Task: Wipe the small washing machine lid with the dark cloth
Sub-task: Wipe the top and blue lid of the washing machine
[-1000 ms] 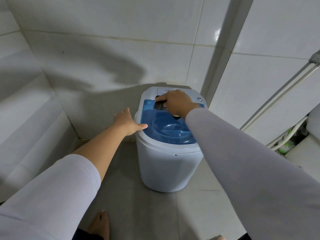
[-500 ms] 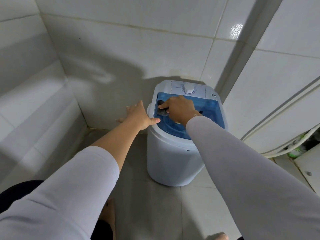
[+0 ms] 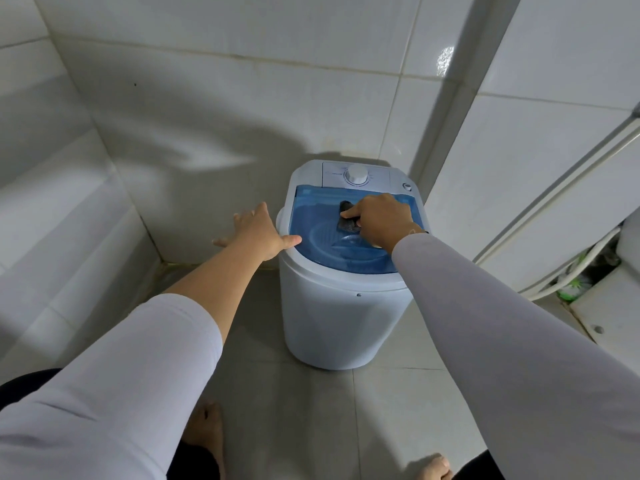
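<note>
A small white washing machine (image 3: 332, 323) stands on the tiled floor in the corner, with a translucent blue lid (image 3: 318, 233) and a white dial (image 3: 357, 174) at its back. My right hand (image 3: 379, 220) holds a dark cloth (image 3: 347, 221) down on the middle of the lid, fingers curled over it; most of the cloth is hidden under the hand. My left hand (image 3: 258, 230) rests open against the machine's left rim, thumb on the lid's edge and fingers spread past the side.
Tiled walls close in behind and to the left. A white hose (image 3: 571, 271) and pipes run along the right wall, beside a white fixture (image 3: 609, 306). My bare feet (image 3: 207, 434) stand on the grey floor tiles in front of the machine.
My right hand with the cloth slid from the lid's left side toward its middle. The camera shifted, so the dial now shows. My left hand stayed on the left rim.
</note>
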